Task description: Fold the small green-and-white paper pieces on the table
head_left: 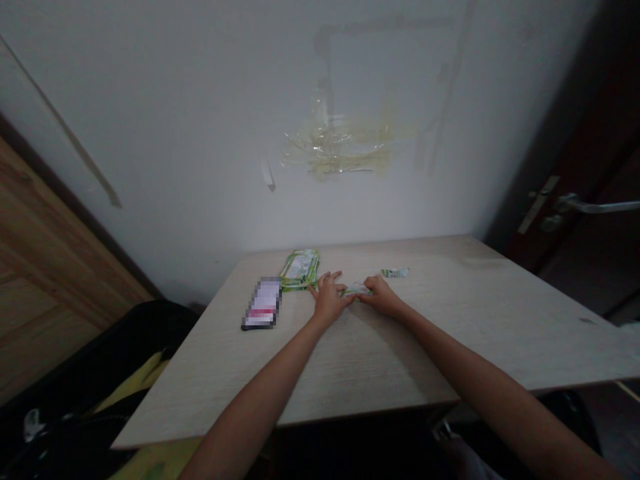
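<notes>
A narrow green-and-white printed wrapper strip [357, 288] lies low on the table between my two hands. My left hand [329, 299] holds its left end with thumb and index finger, the other fingers spread over the tabletop. My right hand [384, 297] is closed on the right end, its thumb pointing in along the near edge. Fingers cover both ends of the strip. Just left of my left hand sits a stack of flat green-and-white packets [300, 267]. Beyond my right hand lies a small narrow strip [395, 273] with similar printing.
A phone [263, 303] with a lit, blurred screen lies left of my hands. The pale wooden table [380, 373] meets a wall [225, 167] with yellowed tape. A dark door with a metal handle [600, 207] is at the right, a black container [145, 333] at lower left.
</notes>
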Available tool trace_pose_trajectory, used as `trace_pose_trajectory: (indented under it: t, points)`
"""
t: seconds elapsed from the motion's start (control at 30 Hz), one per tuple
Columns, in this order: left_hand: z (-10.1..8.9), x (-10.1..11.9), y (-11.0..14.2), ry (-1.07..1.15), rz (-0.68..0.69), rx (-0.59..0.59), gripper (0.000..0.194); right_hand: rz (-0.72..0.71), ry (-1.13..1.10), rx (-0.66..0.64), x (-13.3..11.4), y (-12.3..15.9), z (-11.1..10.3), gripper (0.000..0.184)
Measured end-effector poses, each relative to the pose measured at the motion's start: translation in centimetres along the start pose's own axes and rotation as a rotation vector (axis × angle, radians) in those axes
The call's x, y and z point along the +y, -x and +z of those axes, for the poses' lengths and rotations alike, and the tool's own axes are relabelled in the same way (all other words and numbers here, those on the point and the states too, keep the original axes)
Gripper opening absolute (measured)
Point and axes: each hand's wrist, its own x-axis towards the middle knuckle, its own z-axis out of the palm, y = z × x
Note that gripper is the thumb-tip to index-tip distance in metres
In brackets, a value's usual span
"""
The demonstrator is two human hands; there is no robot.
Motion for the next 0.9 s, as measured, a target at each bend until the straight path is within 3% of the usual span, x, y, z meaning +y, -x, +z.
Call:
trace_pose_trajectory:
  t: [0.37, 0.67, 0.9]
  points:
    - [-0.9, 0.1, -0.9, 0.012, -0.079, -0.083, 0.017, 0.103, -0.097, 0.07, 0.0, -0.3, -0.7, 0.021]
    - [-1.8, 0.4, -0.9, 0.006, -0.129, 0.005, 0.02, 0.22, -0.185, 0.074, 0.2, -0.1, -1.1, 0.027]
    - [-2.3, 0.4, -1.0, 0.038, -0.128, -0.043, 0.009, 0.144, -0.208, 0.004, 0.6, -0.4, -1.4, 0.019]
